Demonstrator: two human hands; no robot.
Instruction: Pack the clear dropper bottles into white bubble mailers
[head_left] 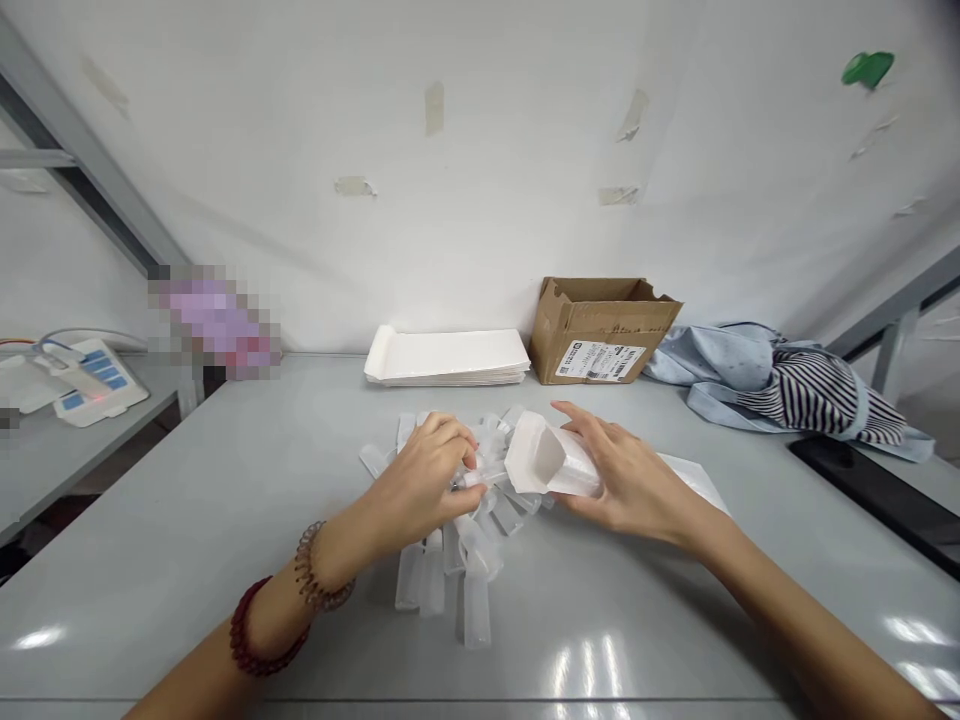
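Left hand (427, 470): your fingers pinch a clear tube (474, 478) over the tube pile (450, 560).
Right hand (626, 475): you clasp the open white carton (551, 462).

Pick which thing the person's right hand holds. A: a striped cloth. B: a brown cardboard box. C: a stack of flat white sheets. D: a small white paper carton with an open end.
D: the right hand grips a small white open-ended paper carton; the brown cardboard box sits behind, untouched.
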